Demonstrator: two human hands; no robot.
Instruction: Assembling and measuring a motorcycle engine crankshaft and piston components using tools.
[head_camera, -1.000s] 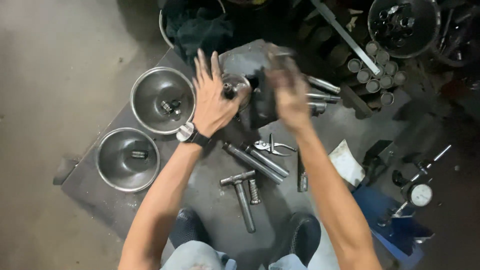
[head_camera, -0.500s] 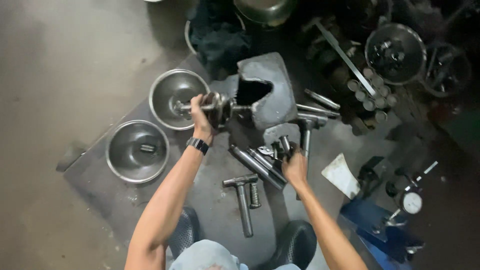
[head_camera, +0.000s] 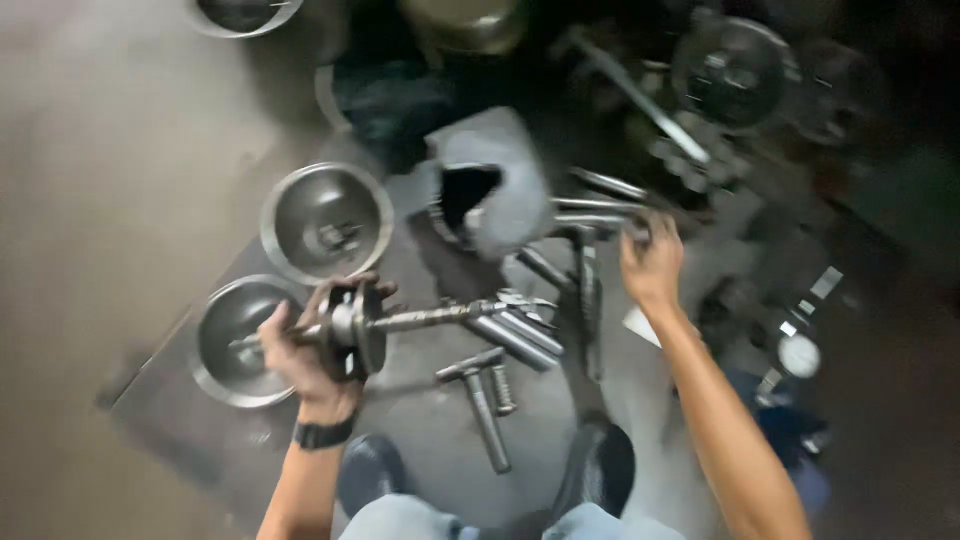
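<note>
- Crankshaft (head_camera: 370, 322): from the head camera I see my left hand (head_camera: 305, 350) wrapped tight around its disc-shaped web end, holding the part up above the metal floor plate (head_camera: 200, 440), its long shaft pointing right and roughly level.
- The shaft's free tip ends over a cluster of steel rods (head_camera: 515, 335) lying on the plate; I cannot tell whether it touches them.
- My left grip is closed on the crankshaft, fingers curled over the web, a dark wristwatch (head_camera: 322, 433) just below on the wrist.
- My right hand (head_camera: 650, 262) is well apart to the right, over some long steel bars (head_camera: 600, 215). Fingers are bent, but the blur keeps me from telling whether that grip holds anything.
- Just left of the crankshaft sits one steel bowl (head_camera: 235, 340), partly behind my left hand; a second steel bowl (head_camera: 325, 220) lies above it, small parts inside.
- A grey engine casing (head_camera: 500, 190) with a dark opening stands between the upper bowl and the bars.
- A T-shaped tool (head_camera: 480, 395) lies on the plate below the shaft, near my dark shoes (head_camera: 595, 465).
- A round dial gauge (head_camera: 798, 355) sits far right, beside my right forearm.
</note>
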